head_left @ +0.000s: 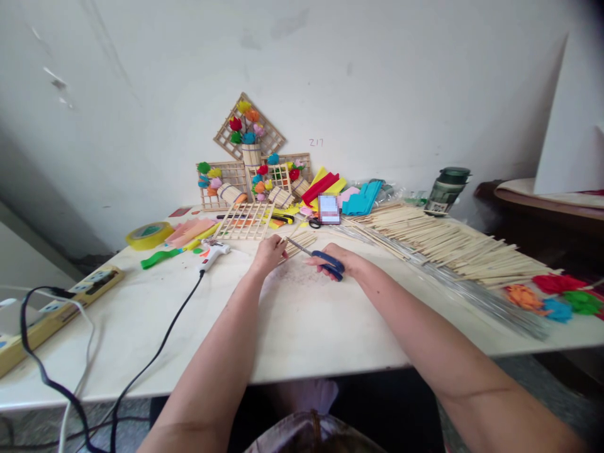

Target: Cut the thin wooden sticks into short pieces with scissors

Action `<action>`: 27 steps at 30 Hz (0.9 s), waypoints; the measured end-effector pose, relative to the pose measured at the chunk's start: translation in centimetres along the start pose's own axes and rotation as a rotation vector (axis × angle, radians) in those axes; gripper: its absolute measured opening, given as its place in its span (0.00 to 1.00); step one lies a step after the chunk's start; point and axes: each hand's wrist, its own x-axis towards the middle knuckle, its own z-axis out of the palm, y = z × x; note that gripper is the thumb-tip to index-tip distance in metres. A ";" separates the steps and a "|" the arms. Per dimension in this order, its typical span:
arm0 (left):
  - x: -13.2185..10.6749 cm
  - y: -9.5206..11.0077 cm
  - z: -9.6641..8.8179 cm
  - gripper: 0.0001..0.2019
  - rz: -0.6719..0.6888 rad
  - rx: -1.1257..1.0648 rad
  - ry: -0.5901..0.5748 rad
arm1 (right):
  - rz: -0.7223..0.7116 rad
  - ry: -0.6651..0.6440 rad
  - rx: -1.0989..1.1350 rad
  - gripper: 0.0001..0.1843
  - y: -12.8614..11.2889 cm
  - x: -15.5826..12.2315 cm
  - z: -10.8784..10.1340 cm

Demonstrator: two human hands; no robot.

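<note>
My right hand (344,259) is closed around the blue handles of a pair of scissors (330,261). Their blades point left and reach the fingers of my left hand (271,255). That hand is pinched on what looks like a thin wooden stick, mostly hidden by the fingers. Just beyond both hands lie several short wooden sticks (302,242) on the white table (321,327). Small dark bits are scattered on the tabletop under the scissors. A flat wooden lattice (245,220) lies behind my left hand.
A white glue gun (216,253) with a black cord, yellow tape (150,234) and a power strip (70,311) are left. Flower-decorated lattices (250,126) lean on the wall. Right are wooden sticks (443,242), grey wires (481,302), crepe paper (363,198) and a dark bottle (446,192).
</note>
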 end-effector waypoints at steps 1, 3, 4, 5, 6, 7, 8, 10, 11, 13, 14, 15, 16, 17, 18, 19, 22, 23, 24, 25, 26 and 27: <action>0.0 -0.1 0.0 0.13 0.000 -0.002 0.008 | 0.003 -0.001 -0.002 0.23 -0.1 -0.1 0.0; 0.1 -0.2 0.1 0.14 -0.001 -0.003 0.013 | 0.010 0.005 -0.012 0.23 -0.1 -0.2 0.1; 0.1 -0.3 0.1 0.14 0.000 -0.003 0.014 | 0.014 0.010 -0.018 0.23 -0.2 -0.2 0.1; 0.1 -0.3 0.1 0.15 0.002 -0.004 0.015 | 0.017 0.011 -0.023 0.23 -0.2 -0.2 0.1; 0.1 -0.3 0.1 0.15 0.004 -0.006 0.015 | 0.018 0.007 -0.024 0.23 -0.1 -0.2 0.1; 0.1 -0.3 0.1 0.15 0.008 -0.008 0.012 | 0.020 0.002 -0.024 0.23 -0.1 -0.1 0.1; 0.1 -0.3 0.1 0.15 0.012 -0.010 0.009 | 0.025 -0.004 -0.023 0.23 0.0 0.1 0.1; 0.1 -0.2 0.0 0.16 0.026 -0.001 0.009 | 0.039 -0.015 -0.020 0.24 0.1 0.3 0.1; 0.1 -0.2 0.0 0.16 0.035 0.007 0.013 | 0.043 -0.017 -0.019 0.24 0.2 0.4 0.1; 0.0 -0.1 0.0 0.16 0.049 0.024 0.024 | 0.040 -0.020 -0.015 0.24 0.2 0.5 0.1; 0.0 0.0 0.0 0.16 0.050 0.030 0.025 | 0.037 -0.022 -0.013 0.24 0.2 0.5 0.1; 0.0 0.0 0.0 0.16 0.050 0.036 0.021 | 0.036 -0.022 -0.010 0.24 0.2 0.5 0.1; 0.0 0.0 0.1 0.16 0.048 0.041 0.014 | 0.035 -0.022 -0.006 0.23 0.2 0.4 0.2; 0.0 0.0 0.1 0.16 0.047 0.044 0.005 | 0.037 -0.019 -0.006 0.23 0.1 0.3 0.2; 0.0 -0.1 0.2 0.16 0.050 0.043 -0.003 | 0.037 -0.014 -0.008 0.23 0.0 0.2 0.3; 0.0 -0.1 0.3 0.16 0.055 0.036 -0.010 | 0.037 -0.009 -0.011 0.23 0.0 0.2 0.3; 0.0 -0.3 0.7 0.16 0.091 -0.009 -0.020 | 0.039 0.015 -0.015 0.23 -0.2 0.1 0.3; 0.1 -0.3 0.8 0.17 0.105 -0.023 -0.021 | 0.042 0.019 -0.012 0.24 -0.3 0.1 0.2; 0.1 -0.4 0.9 0.17 0.118 -0.034 -0.021 | 0.045 0.019 -0.007 0.24 -0.3 0.1 0.2; 0.1 -0.4 1.0 0.17 0.129 -0.044 -0.021 | 0.049 0.016 -0.005 0.24 -0.3 0.2 0.2; 0.1 -0.4 1.1 0.17 0.136 -0.053 -0.023 | 0.050 0.011 -0.003 0.24 -0.3 0.2 0.1; 0.1 -0.3 1.1 0.17 0.141 -0.061 -0.028 | 0.051 0.007 -0.002 0.24 -0.3 0.2 0.1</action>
